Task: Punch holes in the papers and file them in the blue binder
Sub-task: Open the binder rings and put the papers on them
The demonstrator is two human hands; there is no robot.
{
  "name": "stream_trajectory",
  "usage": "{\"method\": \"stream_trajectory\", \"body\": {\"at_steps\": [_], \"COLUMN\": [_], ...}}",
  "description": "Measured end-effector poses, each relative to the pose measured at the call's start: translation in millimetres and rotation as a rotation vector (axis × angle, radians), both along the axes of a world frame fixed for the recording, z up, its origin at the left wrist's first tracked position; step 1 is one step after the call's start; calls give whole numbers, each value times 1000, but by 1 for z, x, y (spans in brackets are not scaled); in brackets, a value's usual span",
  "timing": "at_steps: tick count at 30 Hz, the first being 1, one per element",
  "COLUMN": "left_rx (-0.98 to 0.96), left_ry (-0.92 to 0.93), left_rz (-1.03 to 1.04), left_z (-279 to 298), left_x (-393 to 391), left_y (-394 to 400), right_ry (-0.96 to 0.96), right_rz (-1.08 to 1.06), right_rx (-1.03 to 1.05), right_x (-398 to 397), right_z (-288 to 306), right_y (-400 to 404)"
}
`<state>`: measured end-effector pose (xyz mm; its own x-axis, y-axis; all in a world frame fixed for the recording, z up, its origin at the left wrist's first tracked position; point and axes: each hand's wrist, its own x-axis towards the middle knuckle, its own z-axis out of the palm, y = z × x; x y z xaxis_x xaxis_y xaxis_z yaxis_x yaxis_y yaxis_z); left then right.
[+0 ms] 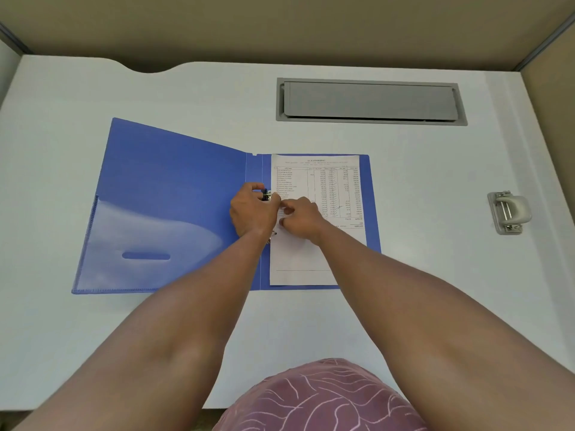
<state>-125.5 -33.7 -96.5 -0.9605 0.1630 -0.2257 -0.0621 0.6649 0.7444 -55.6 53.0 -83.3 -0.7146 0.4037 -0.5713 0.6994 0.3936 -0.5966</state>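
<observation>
Filing step looks underway: the blue binder point(174, 194) clip point(267, 195) is pinched by the left hand point(252, 209), the printed sheet point(323, 194) pressed flat by the curled right hand point(300, 219). Next, holes probably need seating, clip shut.

Bright even light, soft shadows, wide-angle edge distortion.

1. One head-worn wide-angle view, looking forward and steeply down onto the table point(404, 275)
2. Close range: forearms enter from the lower frame edge, the partition wall point(280, 26) fills the top
3. No second view
</observation>
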Motion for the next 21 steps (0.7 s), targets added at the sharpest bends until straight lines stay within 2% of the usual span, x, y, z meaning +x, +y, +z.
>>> {"method": "stream_trajectory", "body": {"at_steps": [8, 14, 21], "left_rx": [12, -98, -135], "left_ry": [-11, -6, -102], "left_rz": [-31, -132, -191], "left_z": [-5, -18, -18], "left_x": [1, -5, -15], "left_y": [-4, -13, -11], "right_ry": [-17, -24, -45], "right_rz": [40, 38, 11], "right_rx": [13, -8, -17], "right_x": [0, 2, 0], "right_z": [1, 0, -5], "right_y": [0, 1, 1]}}
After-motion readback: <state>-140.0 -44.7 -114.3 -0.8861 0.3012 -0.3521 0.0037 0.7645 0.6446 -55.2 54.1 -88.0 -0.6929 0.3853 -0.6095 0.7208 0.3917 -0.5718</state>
